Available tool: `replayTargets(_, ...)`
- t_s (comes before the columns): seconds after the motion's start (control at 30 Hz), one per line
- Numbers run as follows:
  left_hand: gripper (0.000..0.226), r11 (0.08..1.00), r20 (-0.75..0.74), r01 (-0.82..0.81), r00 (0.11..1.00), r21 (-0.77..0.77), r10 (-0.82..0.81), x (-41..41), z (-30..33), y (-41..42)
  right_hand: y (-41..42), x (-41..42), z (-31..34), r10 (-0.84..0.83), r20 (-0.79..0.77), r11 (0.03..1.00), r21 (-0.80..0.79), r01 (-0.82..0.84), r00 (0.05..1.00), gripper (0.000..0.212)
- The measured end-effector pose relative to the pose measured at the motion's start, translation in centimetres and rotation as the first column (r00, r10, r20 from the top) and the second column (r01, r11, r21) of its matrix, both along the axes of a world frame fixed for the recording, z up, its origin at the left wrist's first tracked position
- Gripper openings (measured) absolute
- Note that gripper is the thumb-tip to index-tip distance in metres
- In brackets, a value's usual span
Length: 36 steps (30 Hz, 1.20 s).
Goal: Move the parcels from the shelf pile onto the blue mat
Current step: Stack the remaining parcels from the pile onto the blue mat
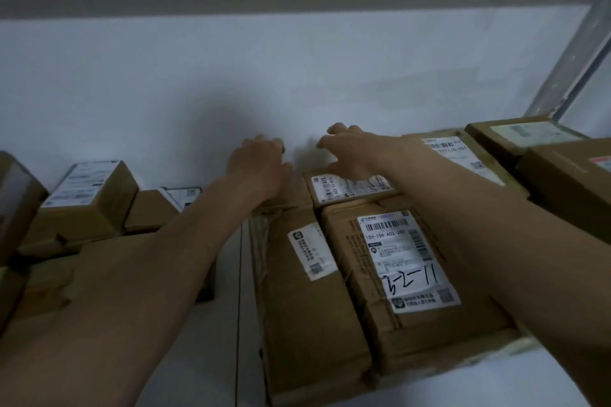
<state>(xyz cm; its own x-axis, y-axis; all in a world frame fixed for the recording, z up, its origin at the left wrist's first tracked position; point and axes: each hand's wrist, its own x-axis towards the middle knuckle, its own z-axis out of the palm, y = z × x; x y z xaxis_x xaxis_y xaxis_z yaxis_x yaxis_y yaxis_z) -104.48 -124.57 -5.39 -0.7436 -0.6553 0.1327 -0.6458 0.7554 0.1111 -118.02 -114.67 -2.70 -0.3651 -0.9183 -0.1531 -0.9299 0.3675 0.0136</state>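
Both arms reach to twelve o'clock over the cardboard parcels (330,274) piled on the shelf, left hand (258,165) and right hand (350,152) open, curled, holding nothing; best hook each far edge before pulling.

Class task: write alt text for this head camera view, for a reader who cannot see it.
Two bare arms reach over cardboard parcels on a shelf; the left hand and right hand spread open above a small labelled box against the white wall. More labelled parcels lie at either side.
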Motion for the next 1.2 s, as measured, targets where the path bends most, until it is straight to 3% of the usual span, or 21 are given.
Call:
replayTargets(0.37,0.046,0.995,-0.011,-0.099,0.995,-0.015,0.099,9.1,1.9,6.6,3.6,11.5,1.8,0.177,0.022,0.972,-0.16,-0.171,0.984,0.051)
replayTargets(0.57,0.044,0.984,0.1,-0.177,0.979,-0.035,0.18,13.9,0.9,12.1,8.4,16.0,-0.3,0.27,0.042,0.961,-0.08,-0.266,0.962,0.049)
replayTargets(0.87,0.049,0.926,0.157,-0.36,0.927,0.112,0.341,23.8,-0.3,18.5,14.2,21.7,-0.4,0.35,0.093,0.936,-0.06,-0.346,0.932,0.055)
replayTargets(1.03,0.043,0.922,0.067,-0.373,0.927,0.103,0.368,27.9,1.4,20.5,13.8,24.0,-0.5,0.349,0.12,0.937,-0.066,-0.344,0.929,0.053)
replayTargets(1.2,0.034,0.879,0.141,-0.469,0.879,0.088,0.455,32.2,1.3,19.5,11.7,27.1,-0.6,0.388,0.091,0.92,-0.093,-0.38,0.917,0.051)
